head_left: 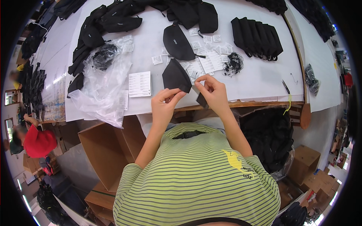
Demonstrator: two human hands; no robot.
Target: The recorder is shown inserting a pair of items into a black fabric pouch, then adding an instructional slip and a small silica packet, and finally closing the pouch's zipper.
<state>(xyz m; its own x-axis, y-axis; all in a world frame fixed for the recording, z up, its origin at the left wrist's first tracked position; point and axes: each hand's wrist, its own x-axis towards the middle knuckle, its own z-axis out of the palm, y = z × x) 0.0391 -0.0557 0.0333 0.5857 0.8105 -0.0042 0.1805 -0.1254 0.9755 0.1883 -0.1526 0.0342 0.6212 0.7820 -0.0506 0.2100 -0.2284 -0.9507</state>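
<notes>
At the near edge of the table, my left hand [166,101] pinches the lower corner of a black fabric pouch [175,76] between thumb and fingers. Close beside it, my right hand [212,92] is closed in a pinch by the pouch's right edge. What its fingertips hold is too small to make out. A dark strip [202,101] hangs by the table edge just left of my right hand. Beyond the held pouch lies another black pouch [177,43]. Small white tags [207,38] and a larger printed sheet [212,62] are spread to its right.
A tangle of black cords [233,64] lies right of the tags, with a row of black pouches [257,37] beyond. To the left are a white card stack [139,84], a clear plastic bag [102,90] and more black pouches [120,23]. A cardboard box [100,150] stands below the table.
</notes>
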